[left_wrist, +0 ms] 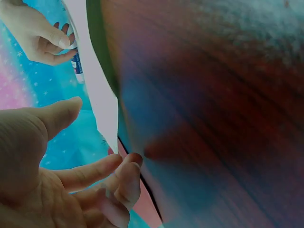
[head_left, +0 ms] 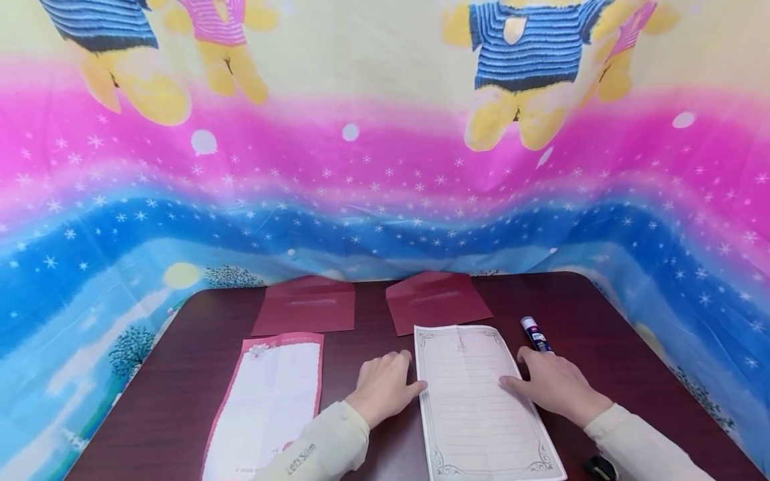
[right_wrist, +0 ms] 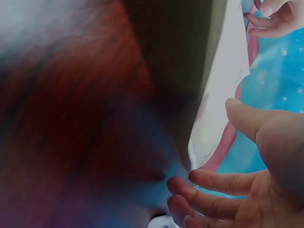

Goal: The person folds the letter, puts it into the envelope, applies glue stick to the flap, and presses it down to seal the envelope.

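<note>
A cream sheet of lined letter paper with scrolled corners and fold creases lies on the dark table, its far end slightly raised. My left hand is at its left edge, thumb tip by the border. On the opposite side, my right hand has its thumb over the right edge. Both wrist views show a wide gap between thumb and loosely bent fingers; the left fingertips and right fingertips are at the paper's edge. A glue stick lies just beyond the right hand, partly hidden by it.
To the left lies a pink-bordered sheet, partly covered by the left sleeve. Two dark red envelopes rest along the back of the table. A black object shows beneath the right sleeve. A printed cloth hangs behind.
</note>
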Motion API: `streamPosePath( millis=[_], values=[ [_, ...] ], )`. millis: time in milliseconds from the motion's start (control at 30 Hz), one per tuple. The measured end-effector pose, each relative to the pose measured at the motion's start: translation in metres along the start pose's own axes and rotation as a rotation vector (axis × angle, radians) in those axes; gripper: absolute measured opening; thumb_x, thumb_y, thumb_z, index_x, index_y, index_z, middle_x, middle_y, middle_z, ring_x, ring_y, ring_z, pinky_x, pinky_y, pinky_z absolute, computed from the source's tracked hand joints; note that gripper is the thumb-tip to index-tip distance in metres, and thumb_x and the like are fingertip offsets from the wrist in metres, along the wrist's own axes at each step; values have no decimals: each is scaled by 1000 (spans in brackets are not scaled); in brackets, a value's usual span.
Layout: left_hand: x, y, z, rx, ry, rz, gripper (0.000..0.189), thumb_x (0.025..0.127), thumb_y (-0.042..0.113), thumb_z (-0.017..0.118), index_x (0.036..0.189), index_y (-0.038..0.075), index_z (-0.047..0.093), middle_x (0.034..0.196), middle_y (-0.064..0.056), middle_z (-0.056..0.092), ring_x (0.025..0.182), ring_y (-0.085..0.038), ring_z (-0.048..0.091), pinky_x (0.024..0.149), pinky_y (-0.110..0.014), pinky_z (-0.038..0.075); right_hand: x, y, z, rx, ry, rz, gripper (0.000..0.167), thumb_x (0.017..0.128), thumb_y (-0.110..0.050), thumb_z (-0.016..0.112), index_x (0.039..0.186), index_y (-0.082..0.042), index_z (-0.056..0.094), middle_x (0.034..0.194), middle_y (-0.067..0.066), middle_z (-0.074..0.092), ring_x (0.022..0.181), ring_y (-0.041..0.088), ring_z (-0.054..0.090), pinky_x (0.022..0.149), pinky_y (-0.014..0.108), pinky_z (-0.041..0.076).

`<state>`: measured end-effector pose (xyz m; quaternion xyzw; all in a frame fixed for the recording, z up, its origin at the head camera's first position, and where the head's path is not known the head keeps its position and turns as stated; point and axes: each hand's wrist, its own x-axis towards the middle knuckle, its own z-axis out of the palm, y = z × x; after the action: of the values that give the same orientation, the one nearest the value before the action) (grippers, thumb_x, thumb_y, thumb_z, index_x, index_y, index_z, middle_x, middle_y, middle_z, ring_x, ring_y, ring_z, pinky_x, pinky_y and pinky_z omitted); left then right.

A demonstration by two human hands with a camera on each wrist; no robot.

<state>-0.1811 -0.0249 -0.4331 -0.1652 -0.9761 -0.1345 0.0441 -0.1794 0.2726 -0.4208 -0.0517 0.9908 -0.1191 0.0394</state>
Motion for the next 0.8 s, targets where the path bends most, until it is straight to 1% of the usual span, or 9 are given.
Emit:
streamPosePath(
  millis=[133, 200, 267, 367, 433, 533, 667, 800],
  values=[
    [-1, 2, -1, -15, -19, -16, 48, 84, 51, 77, 105, 9, 68, 83, -6, 71, 73, -24, 68, 59, -37, 49, -1, 5, 2, 30, -26, 7, 45, 84, -50, 77, 95, -9, 62, 65, 1, 52, 56, 17, 45, 52, 32, 32],
    [-2, 3, -1, -31, -35, -23, 46, 84, 51, 77, 102, 9, 68, 79, -5, 70, 70, -23, 66, 59, -36, 48, -2, 6, 2, 49, -35, 13, 44, 83, -49, 78, 91, -9, 61, 64, 1, 51, 56, 17, 45, 52, 31, 32],
    [-2, 4, -1, -57, -50, -31, 41, 84, 50, 77, 93, 11, 66, 71, -2, 64, 64, -20, 62, 57, -34, 44, -2, 7, 4, 69, -37, 14, 43, 82, -48, 79, 88, -10, 60, 63, 1, 49, 54, 17, 44, 52, 31, 32],
    [-2, 4, 0, -100, -78, -47, 39, 84, 49, 77, 78, 15, 58, 60, 2, 52, 56, -16, 52, 55, -32, 39, -1, 7, 6, 117, -50, 22, 41, 81, -45, 80, 85, -10, 60, 59, 0, 46, 52, 15, 43, 50, 29, 32],
    [-2, 4, 0, -127, -98, -57, 40, 84, 49, 77, 74, 16, 56, 59, 3, 49, 55, -15, 49, 54, -31, 37, 0, 7, 7, 142, -54, 24, 40, 81, -44, 81, 85, -10, 60, 58, -1, 44, 51, 15, 43, 49, 28, 32],
    [-1, 5, 0, -161, -121, -67, 37, 84, 47, 77, 78, 16, 60, 61, 3, 54, 57, -15, 50, 56, -32, 39, 1, 6, 7, 177, -66, 32, 39, 81, -42, 82, 88, -9, 62, 59, -1, 45, 53, 15, 43, 50, 27, 33],
    [0, 5, 2, -217, -132, -86, 32, 83, 44, 79, 85, 15, 66, 68, 3, 62, 62, -15, 56, 60, -36, 44, 3, 8, 5, 235, -89, 31, 41, 82, -41, 82, 94, -6, 63, 64, 1, 53, 58, 16, 48, 53, 29, 37],
    [1, 6, 4, -260, -128, -116, 32, 82, 41, 81, 87, 15, 63, 73, 3, 64, 68, -16, 59, 64, -38, 46, 4, 12, 5, 299, -104, 28, 40, 82, -36, 83, 96, -4, 63, 65, 2, 57, 59, 16, 50, 53, 29, 40]
  ],
)
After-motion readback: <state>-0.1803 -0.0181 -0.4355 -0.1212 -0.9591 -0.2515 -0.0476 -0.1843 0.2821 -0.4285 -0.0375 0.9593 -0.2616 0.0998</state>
